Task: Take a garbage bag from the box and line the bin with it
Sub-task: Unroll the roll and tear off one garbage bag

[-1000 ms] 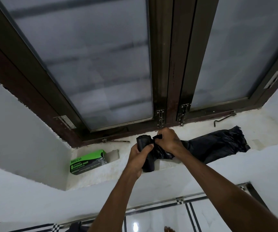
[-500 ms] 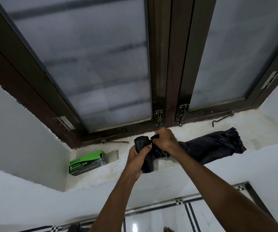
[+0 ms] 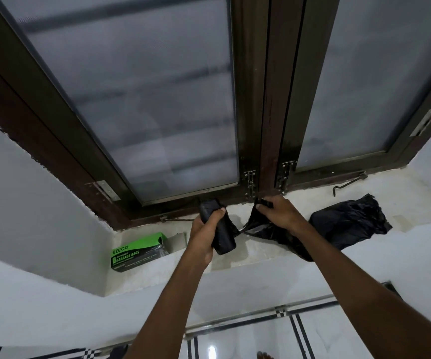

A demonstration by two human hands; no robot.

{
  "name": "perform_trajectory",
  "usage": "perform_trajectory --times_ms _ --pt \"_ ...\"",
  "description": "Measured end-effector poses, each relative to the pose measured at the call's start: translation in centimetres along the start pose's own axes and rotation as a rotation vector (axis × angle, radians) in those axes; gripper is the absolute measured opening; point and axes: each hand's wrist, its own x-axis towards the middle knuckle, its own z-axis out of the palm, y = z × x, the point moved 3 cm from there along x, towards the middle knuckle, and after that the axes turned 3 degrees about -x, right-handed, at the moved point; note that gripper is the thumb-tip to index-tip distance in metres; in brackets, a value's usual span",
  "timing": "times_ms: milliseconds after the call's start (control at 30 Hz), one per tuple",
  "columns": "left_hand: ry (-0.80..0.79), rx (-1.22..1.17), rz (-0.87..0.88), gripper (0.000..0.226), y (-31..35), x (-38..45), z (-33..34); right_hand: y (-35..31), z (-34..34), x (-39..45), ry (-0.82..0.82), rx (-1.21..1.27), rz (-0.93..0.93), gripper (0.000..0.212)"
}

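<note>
My left hand (image 3: 204, 231) grips a black roll of garbage bags (image 3: 222, 239), held upright above the window sill (image 3: 261, 251). A hand's width to its right, my right hand (image 3: 279, 213) pinches the end of a black garbage bag (image 3: 349, 226) that trails off to the right along the sill. Only a thin strip of black plastic still joins the bag to the roll. The green and black garbage bag box (image 3: 137, 252) lies on the sill's left end, its flap open. No bin is in view.
A closed frosted window in a dark wooden frame (image 3: 261, 99) rises right behind the sill, with bolts (image 3: 250, 185) and a metal stay hook (image 3: 346, 183) at its base. White walls flank the recess. Below lies white tiled floor (image 3: 248, 338) with black bands.
My hands were together on the roll; now they have pulled apart, the left with the roll, the right with the bag's end, stretching the plastic between them.
</note>
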Motion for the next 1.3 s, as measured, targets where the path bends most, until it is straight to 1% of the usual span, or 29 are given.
perform_trajectory --times_ms 67,167,233,333,467,533,600,633,700,767,833,900,967,1067,1167,1233,1300 --pt "0.029 -0.043 -0.011 0.014 0.0 0.1 -0.2 0.6 -0.2 -0.1 0.007 -0.025 -0.038 0.025" --pt "0.071 -0.094 -0.019 0.022 0.1 0.1 0.0 1.1 0.4 -0.7 0.09 -0.147 -0.092 0.021" --pt "0.086 -0.098 -0.025 0.028 0.1 -0.1 0.2 1.7 0.8 -1.1 0.138 -0.273 -0.102 0.024" --pt "0.104 -0.096 -0.027 0.026 0.5 -0.1 -0.6 3.1 0.1 -1.4 0.171 -0.399 -0.08 0.027" --pt "0.131 -0.123 -0.037 0.028 0.9 0.3 -2.3 3.8 -1.8 -1.2 0.243 -0.402 -0.072 0.029" --pt "0.127 -0.137 -0.043 0.033 1.0 0.4 -2.3 3.1 -2.0 -1.0 0.227 -0.374 -0.117 0.031" --pt "0.131 -0.142 -0.048 0.041 0.9 0.5 -2.1 2.3 -1.6 -0.9 0.168 -0.349 -0.204 0.029" --pt "0.136 -0.148 -0.043 0.041 0.9 0.6 -2.1 1.9 -1.4 -1.0 0.132 -0.331 -0.237 0.029" --pt "0.154 -0.167 -0.031 0.037 0.9 0.6 -1.9 1.0 -1.2 -1.5 0.027 -0.197 -0.236 0.04" --pt "0.169 -0.179 -0.029 0.038 0.7 0.7 -1.8 0.1 -1.0 -2.1 -0.162 -0.025 -0.21 0.053" --pt "0.187 -0.179 -0.024 0.038 0.6 0.7 -1.8 -0.7 -0.5 -2.5 -0.388 0.017 -0.233 0.058" --pt "0.202 -0.175 -0.021 0.03 0.4 0.8 -1.9 -1.3 -0.1 -3.0 -0.575 -0.033 -0.262 0.05" --pt "0.21 -0.165 -0.016 0.025 0.4 0.8 -1.9 -1.9 -0.3 -3.3 -0.693 -0.054 -0.293 0.038" --pt "0.226 -0.143 -0.005 0.025 0.4 0.8 -1.9 -2.0 -0.5 -3.4 -0.766 -0.082 -0.316 0.03" --pt "0.239 -0.144 0.011 0.027 0.6 0.9 -2.2 -1.3 -0.5 -3.1 -0.758 -0.161 -0.291 0.022" --pt "0.245 -0.134 0.019 0.026 0.6 0.9 -2.3 -0.7 -0.7 -2.9 -0.742 -0.095 -0.288 0.016" --pt "0.247 -0.119 0.023 0.025 0.5 1.0 -2.5 -0.3 -1.0 -2.6 -0.698 0.014 -0.317 0.021"
